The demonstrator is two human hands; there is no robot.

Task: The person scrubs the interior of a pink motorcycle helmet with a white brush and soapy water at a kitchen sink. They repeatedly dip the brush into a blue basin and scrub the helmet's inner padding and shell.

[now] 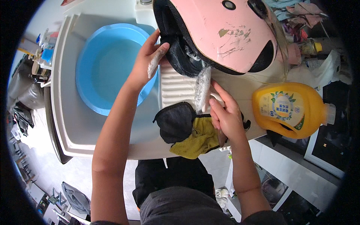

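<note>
A scuffed pink helmet [208, 31] lies on the sink's ribbed washboard [175, 87], its black inner padding [180, 56] facing left. My left hand [149, 56] grips the padded edge, with white suds along the thumb. In my right hand [225, 109] is a white-handled brush [203, 90], its bristles covered in foam and touching the padding's lower edge. Just below the brush lie a black cloth piece [175, 121] and an olive-yellow cloth piece [198, 137], over the sink's front edge. Part of the brush handle is hidden by my fingers.
A blue basin [112, 67] holding water sits in the white sink [67, 112] on the left. A yellow detergent jug [289, 109] lies at the right. Beyond it are a yellow-capped bottle [312, 47] and bundled cloths [303, 14]. Small bottles [45, 56] stand past the sink's left rim.
</note>
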